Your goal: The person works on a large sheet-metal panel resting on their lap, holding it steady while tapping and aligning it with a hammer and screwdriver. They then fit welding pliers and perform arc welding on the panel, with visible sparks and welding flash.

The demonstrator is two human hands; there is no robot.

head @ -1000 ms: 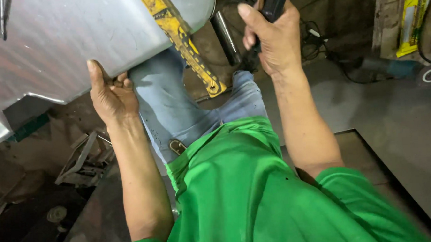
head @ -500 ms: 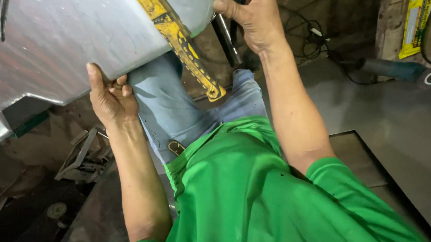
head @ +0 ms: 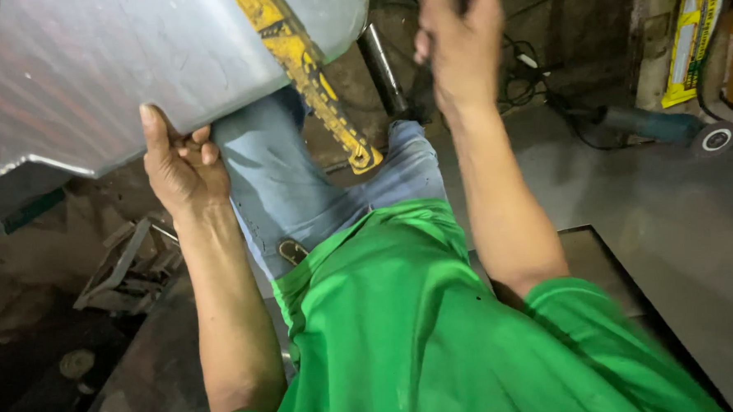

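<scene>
Sheet-metal panel (head: 130, 68): brushed, dull sheen, fine scratches. Yellow tape measure (head: 307, 68): worn, paint chipped. Jeans (head: 300, 184): faded denim cloth. Green shirt (head: 422, 335): smooth matt fabric. Floor (head: 671, 209): matt grey concrete, w/ dust.

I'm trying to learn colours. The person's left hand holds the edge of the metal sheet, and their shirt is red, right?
Not quite. The left hand does hold the edge of the metal sheet, but the shirt is green, not red. The head view shows it.
</scene>
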